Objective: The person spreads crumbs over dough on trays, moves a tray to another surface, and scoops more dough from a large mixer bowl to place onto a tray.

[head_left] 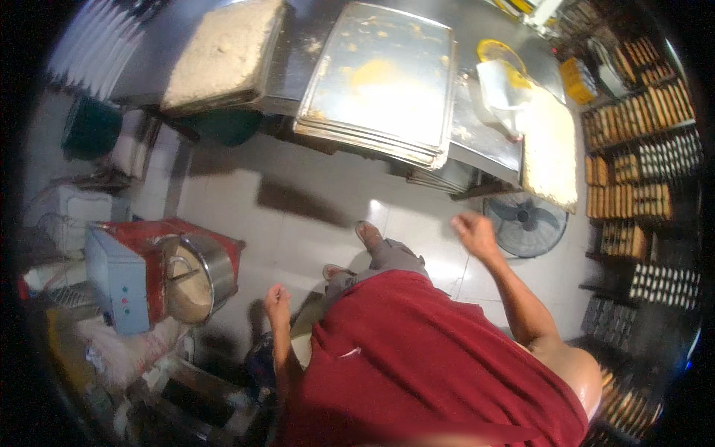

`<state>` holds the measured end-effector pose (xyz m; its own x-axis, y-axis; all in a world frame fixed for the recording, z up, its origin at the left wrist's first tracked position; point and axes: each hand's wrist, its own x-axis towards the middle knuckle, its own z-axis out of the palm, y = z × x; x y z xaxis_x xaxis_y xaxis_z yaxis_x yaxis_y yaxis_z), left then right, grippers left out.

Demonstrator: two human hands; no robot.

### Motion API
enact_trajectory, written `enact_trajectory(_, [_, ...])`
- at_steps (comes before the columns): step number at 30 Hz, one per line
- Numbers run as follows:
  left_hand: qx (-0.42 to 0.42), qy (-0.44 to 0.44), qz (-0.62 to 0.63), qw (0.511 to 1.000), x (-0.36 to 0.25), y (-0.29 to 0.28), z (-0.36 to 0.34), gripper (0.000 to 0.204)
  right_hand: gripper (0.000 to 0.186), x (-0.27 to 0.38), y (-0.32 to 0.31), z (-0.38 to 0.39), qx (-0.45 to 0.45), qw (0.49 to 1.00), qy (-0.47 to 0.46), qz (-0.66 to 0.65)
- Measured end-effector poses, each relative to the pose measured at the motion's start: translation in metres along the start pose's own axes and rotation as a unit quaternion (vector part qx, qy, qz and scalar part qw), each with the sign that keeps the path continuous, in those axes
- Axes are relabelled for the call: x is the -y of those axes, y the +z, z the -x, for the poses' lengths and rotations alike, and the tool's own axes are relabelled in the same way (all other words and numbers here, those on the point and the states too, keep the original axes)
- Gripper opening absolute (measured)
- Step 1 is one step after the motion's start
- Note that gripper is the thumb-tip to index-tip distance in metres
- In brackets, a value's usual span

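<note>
My left hand (278, 299) hangs beside my body near the floor mixer, fingers curled closed with nothing visible in them. My right hand (474, 232) is open, fingers loosely bent and empty, in front of the floor fan as seen from above. On the steel table (313, 37) lie a pale, coated sheet tray (214, 52), a stack of greasy metal trays (372, 86) and another pale filled tray (551, 153). A white container (497, 89) with a yellow one behind it sits between the stack and the right tray.
The mixer (115, 276) with steel bowl stands low at left, beside bags (126, 350) and a green bin (93, 127). A floor fan (525, 223) stands under the table's right end. Racks of baked goods (629, 201) and a yellow crate (577, 82) line the right.
</note>
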<state>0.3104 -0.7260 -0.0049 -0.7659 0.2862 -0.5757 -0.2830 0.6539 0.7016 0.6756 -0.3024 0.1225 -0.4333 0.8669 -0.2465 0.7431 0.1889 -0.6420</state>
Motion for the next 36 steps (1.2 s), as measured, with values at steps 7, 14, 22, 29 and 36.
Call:
enact_trajectory(7, [-0.009, 0.024, -0.061, 0.998, -0.049, 0.035, -0.006, 0.038, 0.088, -0.041, -0.163, -0.195, -0.373, 0.908, 0.046, 0.188])
enact_trajectory(14, [-0.037, -0.051, -0.006, 0.998, -0.014, 0.05, 0.014, 0.04, 0.052, -0.118, -0.196, -0.309, -0.242, 0.952, 0.051, 0.182])
enact_trajectory(22, [-0.008, 0.075, -0.11, 0.991, 0.064, 0.068, 0.037, 0.043, 0.025, -0.107, -0.188, -0.371, -0.243, 0.953, 0.036, -0.176])
enact_trajectory(29, [-0.019, 0.046, -0.071, 0.996, 0.033, 0.079, 0.034, 0.041, 0.054, -0.025, -0.232, -0.35, -0.177, 0.892, -0.07, -0.411])
enact_trajectory(36, [-0.013, 0.069, -0.04, 0.997, 0.121, -0.008, 0.041, 0.043, 0.056, 0.118, -0.103, -0.243, -0.002, 0.883, -0.135, -0.45])
